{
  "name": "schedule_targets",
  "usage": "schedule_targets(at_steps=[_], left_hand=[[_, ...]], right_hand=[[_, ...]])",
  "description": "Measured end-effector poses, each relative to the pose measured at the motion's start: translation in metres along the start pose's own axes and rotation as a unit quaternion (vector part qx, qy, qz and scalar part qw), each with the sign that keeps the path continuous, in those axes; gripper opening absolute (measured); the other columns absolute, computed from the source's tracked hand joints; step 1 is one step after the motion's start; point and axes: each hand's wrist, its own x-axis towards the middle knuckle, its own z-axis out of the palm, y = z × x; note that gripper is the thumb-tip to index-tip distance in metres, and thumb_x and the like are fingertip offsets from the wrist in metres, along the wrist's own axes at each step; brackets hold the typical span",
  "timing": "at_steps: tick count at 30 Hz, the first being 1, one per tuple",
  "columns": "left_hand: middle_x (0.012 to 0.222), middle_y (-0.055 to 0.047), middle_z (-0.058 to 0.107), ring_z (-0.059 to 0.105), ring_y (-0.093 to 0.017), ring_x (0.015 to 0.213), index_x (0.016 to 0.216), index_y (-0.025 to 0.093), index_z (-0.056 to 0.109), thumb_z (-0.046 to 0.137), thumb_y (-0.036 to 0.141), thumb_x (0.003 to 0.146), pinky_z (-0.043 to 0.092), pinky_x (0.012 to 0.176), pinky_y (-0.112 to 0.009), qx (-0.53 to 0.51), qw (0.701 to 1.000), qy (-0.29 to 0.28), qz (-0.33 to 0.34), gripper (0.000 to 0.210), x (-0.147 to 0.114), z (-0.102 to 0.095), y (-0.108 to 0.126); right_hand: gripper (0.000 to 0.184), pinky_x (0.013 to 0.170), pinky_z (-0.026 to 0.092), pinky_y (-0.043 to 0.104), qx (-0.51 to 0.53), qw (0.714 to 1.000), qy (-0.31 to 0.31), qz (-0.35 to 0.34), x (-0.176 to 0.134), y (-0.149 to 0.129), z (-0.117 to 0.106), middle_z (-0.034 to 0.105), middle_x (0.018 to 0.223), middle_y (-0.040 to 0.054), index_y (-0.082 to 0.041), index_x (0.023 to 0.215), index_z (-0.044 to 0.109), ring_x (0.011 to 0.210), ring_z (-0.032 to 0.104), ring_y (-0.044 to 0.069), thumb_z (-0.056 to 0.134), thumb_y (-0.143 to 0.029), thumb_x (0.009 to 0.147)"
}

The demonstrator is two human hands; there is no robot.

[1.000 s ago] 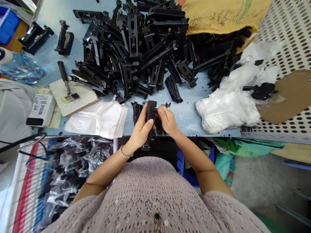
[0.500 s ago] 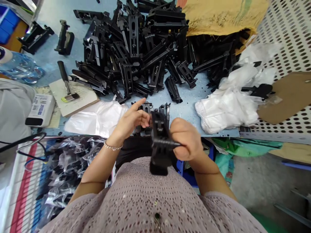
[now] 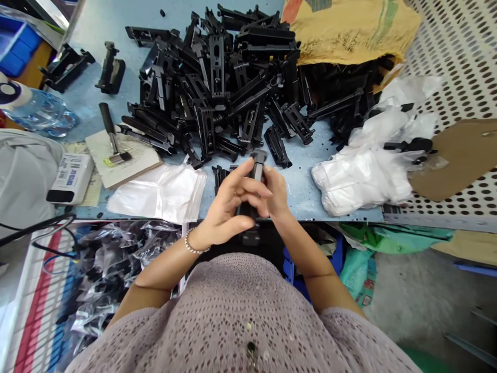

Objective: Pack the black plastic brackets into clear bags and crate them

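Observation:
A black slotted clip-like bracket [image 3: 251, 237] stands lengthwise between my hands at the table's front edge, its middle covered by fingers. My right hand [image 3: 277, 192] is closed around its right side. Across its near face reaches my left hand [image 3: 227, 204], thumb and fingers apart, with the fingertips by the bracket and my right hand. Whether the left hand bears any of its weight is unclear. Just behind my left hand lies another black bracket [image 3: 219, 176], partly hidden. Farther back is a big heap of similar black brackets [image 3: 217, 67].
A yellow woven sack [image 3: 349, 31] spills more brackets. White plastic bags lie left [image 3: 155, 191] and right [image 3: 361, 181]. A brush [image 3: 111, 132] rests on a board [image 3: 134, 168], near a white box [image 3: 70, 178] and a water bottle [image 3: 46, 111]. Wrapped black parts [image 3: 112, 269] sit below left.
My right hand has brought the bracket up toward the table edge and turned it lengthwise. My left hand has moved right, from beside the parts on the table to over the bracket.

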Motion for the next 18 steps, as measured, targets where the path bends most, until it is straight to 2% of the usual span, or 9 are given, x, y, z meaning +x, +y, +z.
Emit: schedule_targets(at_steps=[3, 5, 7, 9, 11, 13, 14, 16, 18], left_hand=[[0.156, -0.014, 0.042, 0.059, -0.032, 0.132, 0.162, 0.038, 0.022, 0.071, 0.070, 0.084, 0.055, 0.108, -0.049, 0.090, 0.989, 0.120, 0.006, 0.097, -0.004, 0.012, -0.029], [0.164, -0.014, 0.033, 0.043, -0.035, 0.148, 0.163, 0.035, 0.020, 0.067, 0.067, 0.088, 0.047, 0.117, -0.052, 0.134, 0.985, 0.106, 0.014, 0.094, 0.003, 0.011, -0.041], [0.163, -0.015, 0.038, 0.040, -0.035, 0.151, 0.162, 0.030, 0.025, 0.062, 0.062, 0.094, 0.041, 0.122, -0.053, 0.156, 0.987, 0.043, 0.026, 0.085, 0.011, 0.005, -0.044], [0.156, -0.016, 0.048, 0.046, -0.035, 0.146, 0.161, 0.024, 0.031, 0.063, 0.058, 0.094, 0.038, 0.124, -0.053, 0.175, 0.984, 0.002, 0.034, 0.081, 0.018, -0.003, -0.042], [0.148, -0.016, 0.055, 0.052, -0.034, 0.141, 0.158, 0.022, 0.038, 0.068, 0.057, 0.091, 0.039, 0.123, -0.052, 0.185, 0.983, 0.003, 0.023, 0.082, 0.021, -0.009, -0.037], [0.141, -0.014, 0.061, 0.058, -0.032, 0.134, 0.154, 0.022, 0.045, 0.070, 0.059, 0.090, 0.046, 0.118, -0.048, 0.155, 0.988, 0.021, -0.011, 0.077, 0.020, -0.012, -0.032], [0.136, -0.013, 0.065, 0.063, -0.031, 0.128, 0.151, 0.023, 0.049, 0.068, 0.060, 0.091, 0.051, 0.111, -0.046, 0.122, 0.991, 0.038, -0.038, 0.073, 0.019, -0.012, -0.030], [0.119, -0.010, 0.071, 0.071, -0.027, 0.111, 0.144, 0.024, 0.054, 0.061, 0.063, 0.095, 0.060, 0.093, -0.040, 0.043, 0.989, 0.089, -0.106, 0.063, 0.017, -0.012, -0.027], [0.100, -0.007, 0.074, 0.074, -0.025, 0.095, 0.137, 0.025, 0.059, 0.057, 0.064, 0.097, 0.062, 0.077, -0.035, -0.023, 0.974, 0.151, -0.167, 0.056, 0.016, -0.012, -0.025]], right_hand=[[0.051, 0.051, 0.042, 0.031, -0.006, 0.991, 0.107, -0.084, -0.005, -0.021, -0.005, 0.043, 0.065, -0.0008, -0.026, 0.073, 0.046, 0.058, 0.047, 0.017, 0.046, -0.068, 0.101], [0.050, 0.055, 0.047, 0.032, -0.017, 0.988, 0.105, -0.114, -0.012, -0.033, -0.003, 0.047, 0.067, 0.0006, -0.026, 0.072, 0.049, 0.062, 0.052, 0.018, 0.052, -0.068, 0.098], [0.051, 0.051, 0.044, 0.031, -0.004, 0.992, 0.078, -0.095, -0.016, -0.043, -0.001, 0.046, 0.065, 0.0000, -0.025, 0.070, 0.049, 0.058, 0.049, 0.017, 0.054, -0.069, 0.096], [0.056, 0.043, 0.036, 0.029, 0.034, 0.999, 0.023, -0.031, -0.013, -0.049, -0.001, 0.040, 0.058, -0.0027, -0.025, 0.067, 0.044, 0.049, 0.039, 0.014, 0.053, -0.072, 0.095], [0.061, 0.039, 0.029, 0.027, 0.064, 0.996, -0.058, 0.037, -0.007, -0.053, -0.006, 0.033, 0.053, -0.0051, -0.025, 0.065, 0.040, 0.043, 0.030, 0.012, 0.046, -0.078, 0.095], [0.063, 0.040, 0.030, 0.027, 0.059, 0.989, -0.125, 0.058, -0.002, -0.055, -0.013, 0.033, 0.053, -0.0055, -0.026, 0.066, 0.040, 0.043, 0.030, 0.012, 0.037, -0.081, 0.096], [0.063, 0.042, 0.034, 0.028, 0.037, 0.988, -0.141, 0.041, -0.001, -0.055, -0.016, 0.037, 0.055, -0.0046, -0.025, 0.068, 0.043, 0.045, 0.034, 0.012, 0.034, -0.080, 0.097], [0.058, 0.053, 0.043, 0.030, -0.062, 0.987, -0.145, -0.037, -0.006, -0.054, -0.021, 0.051, 0.066, -0.0008, -0.024, 0.077, 0.052, 0.056, 0.048, 0.015, 0.036, -0.074, 0.101], [0.049, 0.067, 0.049, 0.033, -0.214, 0.954, -0.152, -0.145, -0.014, -0.049, -0.022, 0.061, 0.082, 0.0039, -0.023, 0.088, 0.059, 0.073, 0.057, 0.019, 0.045, -0.067, 0.103]])
